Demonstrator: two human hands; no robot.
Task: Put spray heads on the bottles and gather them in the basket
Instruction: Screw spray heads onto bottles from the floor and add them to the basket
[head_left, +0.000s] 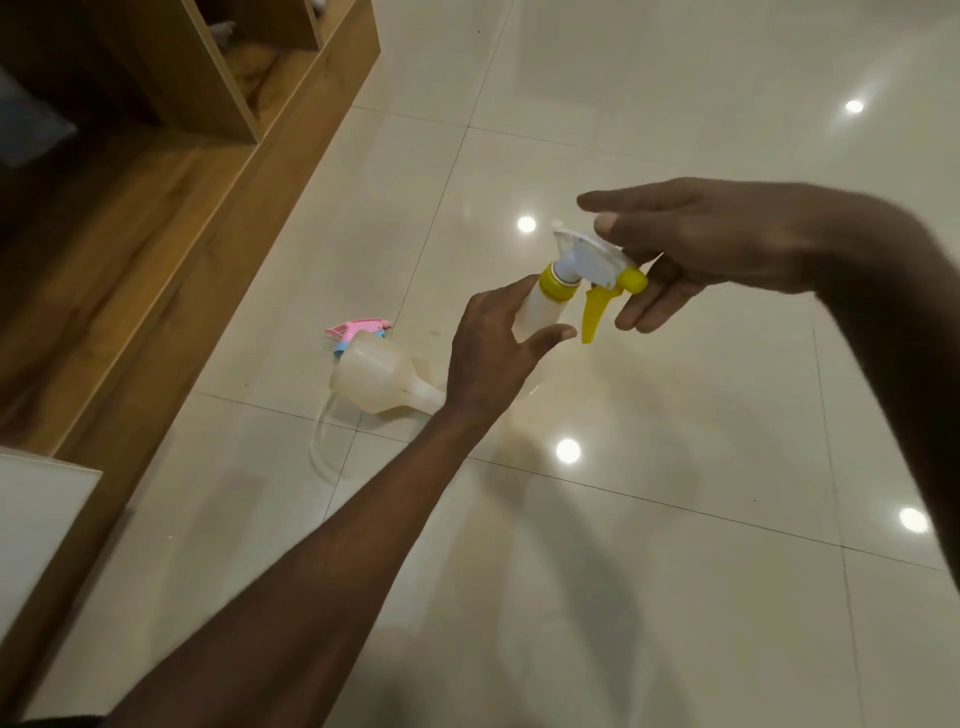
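Above the tiled floor, the left hand had its grip wrapped round the translucent bottle while the right hand loosely pinched the yellow spray head on its neck, seemingly mid-tightening, with the basket, unseen, needed next.

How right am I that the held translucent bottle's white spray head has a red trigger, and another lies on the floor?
Not red: the head view shows a yellow trigger on the white spray head of the translucent plastic bottle. Another bottle lies on the floor.
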